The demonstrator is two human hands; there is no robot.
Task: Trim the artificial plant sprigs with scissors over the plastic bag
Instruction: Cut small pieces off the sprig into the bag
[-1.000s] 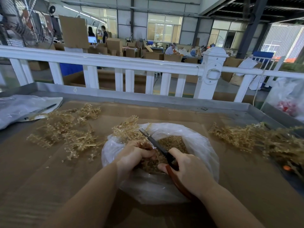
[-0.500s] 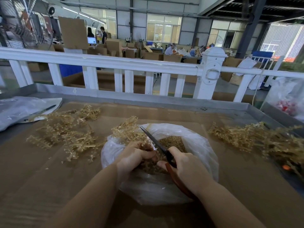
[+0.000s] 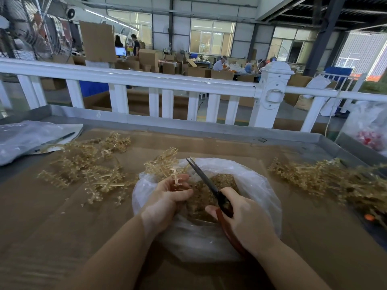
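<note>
A clear plastic bag (image 3: 257,185) lies open in the middle of the cardboard-covered table, with small tan trimmings (image 3: 224,181) inside. My left hand (image 3: 169,195) grips a pale tan sprig stem (image 3: 175,177) upright over the bag's left rim. My right hand (image 3: 245,222) holds red-handled scissors (image 3: 204,178); their dark blades point up and away, nearly closed, just right of the stem. A bushy sprig (image 3: 163,164) lies on the bag's far left edge.
Loose tan sprigs (image 3: 83,164) are scattered at the left, and a larger pile (image 3: 326,176) lies at the right. A grey plastic sheet (image 3: 27,137) covers the far left corner. A white railing (image 3: 167,80) runs behind the metal-edged table.
My left hand has lifted slightly, and a bare sprig stem now sticks up from its fingers. The scissors have barely shifted.
</note>
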